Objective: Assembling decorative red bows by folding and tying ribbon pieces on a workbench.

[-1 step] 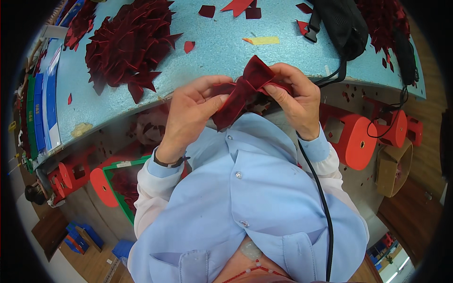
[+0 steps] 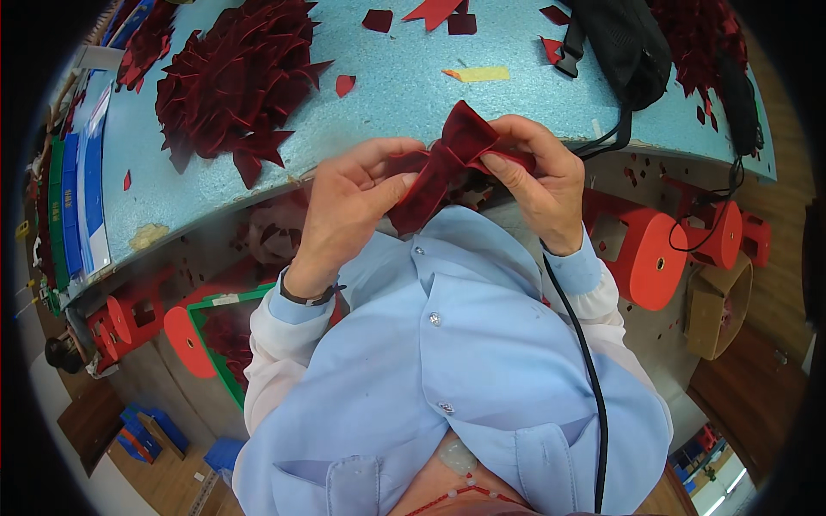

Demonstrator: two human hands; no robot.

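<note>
Blue table [image 2: 387, 107] beyond; left hand [image 2: 346, 199], right hand [image 2: 547, 182] pinching dark-red bow [image 2: 446, 162].

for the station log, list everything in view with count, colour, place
velvet bow: one, dark red, centre
table: one, light blue, ahead
velvet heaps: several, dark red, table
scraps: several, red, table and below
strip: one, yellow, table
bag: one, black, table's right
cords: several, black, right
stools: several, red, both sides
crate: one, green, lower left
box: one, brown, right
shirt: one, light blue, worn
left hand: one, bare, bow's left
right hand: one, bare, bow's right
</note>
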